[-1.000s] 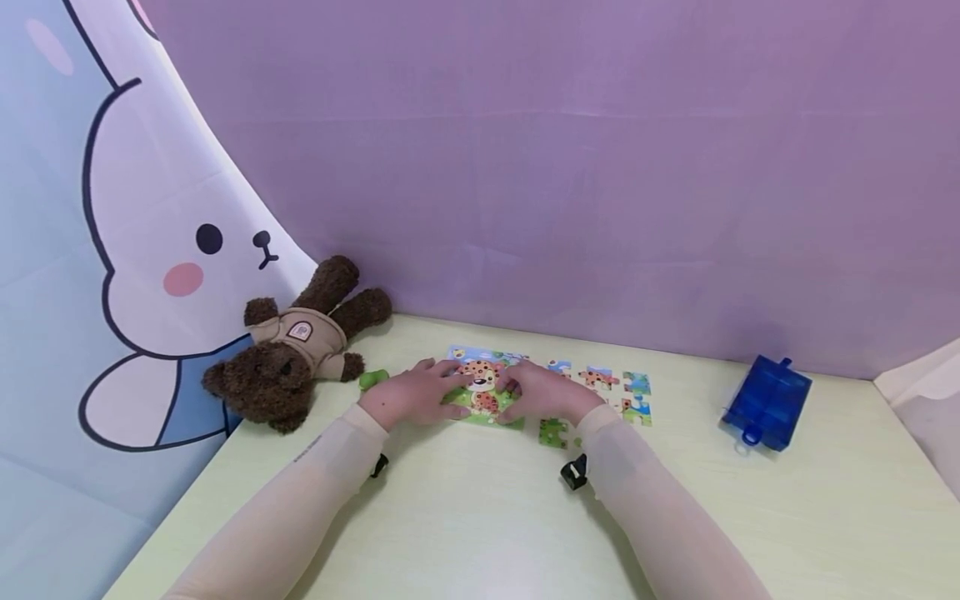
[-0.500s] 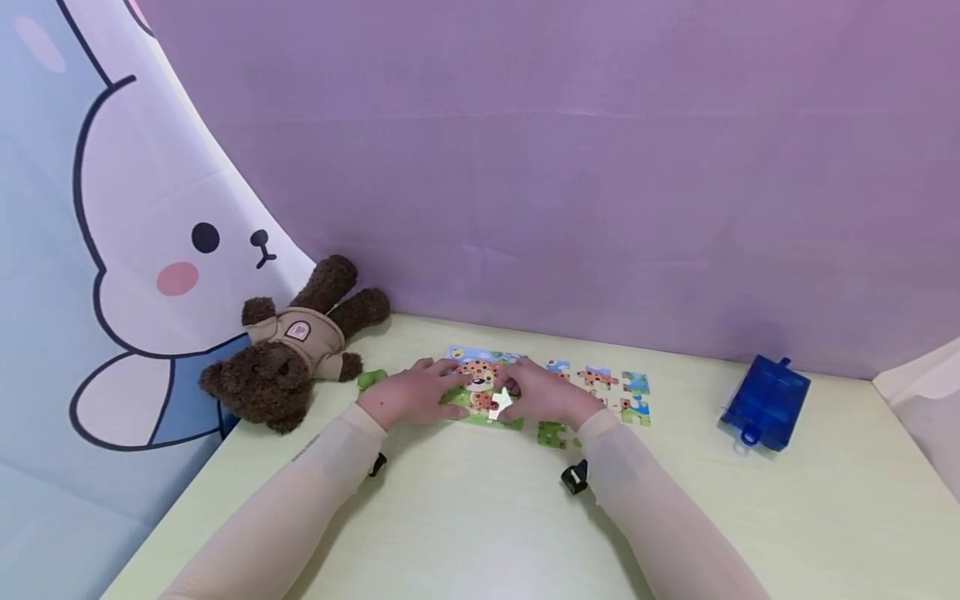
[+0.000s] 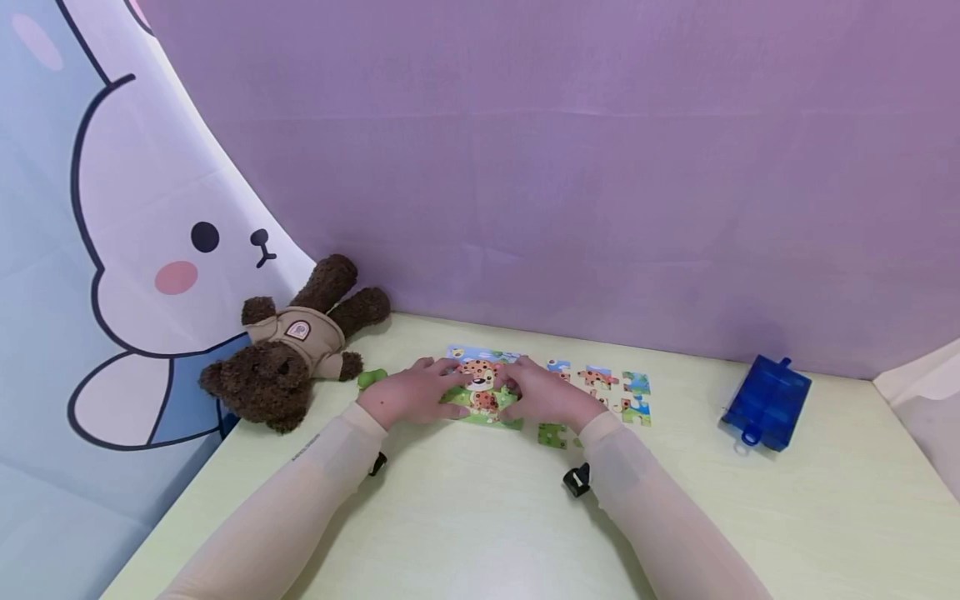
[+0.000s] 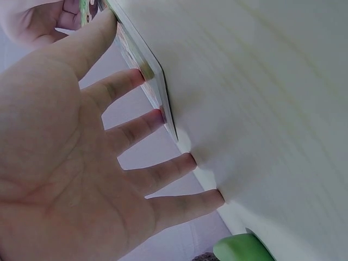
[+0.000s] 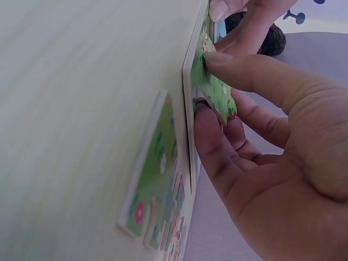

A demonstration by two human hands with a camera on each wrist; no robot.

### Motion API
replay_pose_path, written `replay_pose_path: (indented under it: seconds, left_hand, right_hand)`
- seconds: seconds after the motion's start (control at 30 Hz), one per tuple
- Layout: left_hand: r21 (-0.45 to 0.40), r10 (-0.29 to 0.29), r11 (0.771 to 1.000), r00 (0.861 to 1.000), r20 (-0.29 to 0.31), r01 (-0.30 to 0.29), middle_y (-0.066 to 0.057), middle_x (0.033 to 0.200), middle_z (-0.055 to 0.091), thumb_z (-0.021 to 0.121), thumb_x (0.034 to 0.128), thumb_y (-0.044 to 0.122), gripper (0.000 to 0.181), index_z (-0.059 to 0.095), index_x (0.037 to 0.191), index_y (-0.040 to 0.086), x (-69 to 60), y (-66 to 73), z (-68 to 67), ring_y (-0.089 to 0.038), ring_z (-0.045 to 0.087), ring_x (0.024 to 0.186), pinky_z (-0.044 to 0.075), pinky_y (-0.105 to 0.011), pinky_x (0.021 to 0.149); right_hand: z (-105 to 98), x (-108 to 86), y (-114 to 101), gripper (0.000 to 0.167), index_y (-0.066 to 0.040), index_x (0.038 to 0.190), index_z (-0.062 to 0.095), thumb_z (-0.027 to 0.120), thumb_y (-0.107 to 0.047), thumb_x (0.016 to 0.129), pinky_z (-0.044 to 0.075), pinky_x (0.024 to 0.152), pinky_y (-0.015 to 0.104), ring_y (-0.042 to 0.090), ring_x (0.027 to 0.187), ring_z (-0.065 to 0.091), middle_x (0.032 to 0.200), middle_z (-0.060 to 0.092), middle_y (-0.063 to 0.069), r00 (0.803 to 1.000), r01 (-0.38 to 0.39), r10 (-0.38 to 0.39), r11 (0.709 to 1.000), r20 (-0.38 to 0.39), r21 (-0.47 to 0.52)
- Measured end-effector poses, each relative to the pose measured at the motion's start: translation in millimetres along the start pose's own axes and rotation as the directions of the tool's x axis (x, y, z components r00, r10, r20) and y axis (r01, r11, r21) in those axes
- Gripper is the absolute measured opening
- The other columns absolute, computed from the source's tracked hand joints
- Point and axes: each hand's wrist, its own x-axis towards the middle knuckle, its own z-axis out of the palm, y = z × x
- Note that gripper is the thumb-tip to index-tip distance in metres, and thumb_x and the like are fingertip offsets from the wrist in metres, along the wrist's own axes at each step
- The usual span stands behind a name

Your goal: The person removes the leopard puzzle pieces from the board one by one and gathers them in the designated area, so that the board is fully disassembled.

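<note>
A leopard picture puzzle (image 3: pixel 467 353) lies on the table between both hands. My left hand (image 3: pixel 412 395) has its fingers spread; in the left wrist view, thumb and some fingertips (image 4: pixel 155 116) touch the puzzle's edge and the others rest on the table. My right hand (image 3: pixel 553 395) pinches a green puzzle piece (image 5: pixel 219 98) between thumb and fingers, tilted up over the puzzle's near right part. Loose pieces (image 3: pixel 597 377) lie right of the puzzle, some hidden by my right hand and wrist. A green loose piece (image 5: pixel 155 168) shows close by in the right wrist view.
A blue translucent box (image 3: pixel 767 403) stands at the right. At the left lies a brown teddy bear (image 3: pixel 300 342), with a small green object (image 3: pixel 371 379) between it and my left hand. A purple cloth (image 3: pixel 555 183) hangs behind the table (image 3: pixel 480 517).
Half a second ago a bright white puzzle-shaped patch showed by my right thumb; now that spot shows the green picture. Both hands stay nearly in place.
</note>
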Motion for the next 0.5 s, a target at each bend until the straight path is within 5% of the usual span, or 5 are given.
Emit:
replay_pose_path:
  seconds: [0.3,0.5]
  left_hand:
    - [0.007,-0.005,1.000,1.000,-0.002,0.005,-0.005,0.181,0.021,0.055,0.1068,0.060,0.069,0.036,0.168,0.034,0.2,-0.4,0.1,-0.051,0.020,0.164,0.038,-0.071,0.124]
    - [0.006,-0.005,1.000,1.000,0.003,0.005,-0.005,0.181,0.021,0.054,0.1069,0.060,0.069,0.036,0.168,0.033,1.0,-0.9,1.0,-0.051,0.019,0.164,0.038,-0.071,0.125]
  right_hand:
    - [0.6,-4.1,4.2,0.031,-0.019,0.125,0.069,0.080,-0.017,0.096,0.057,0.102,0.041,0.017,0.110,0.059,0.122,0.060,0.000,0.999,0.011,-0.010,1.000,-0.035,0.029]
    - [1.3,-4.8,8.7,0.026,-0.019,0.124,0.068,0.075,-0.017,0.100,0.056,0.086,0.035,0.018,0.099,0.058,0.114,0.061,0.001,0.999,0.024,-0.022,0.997,-0.031,0.077]
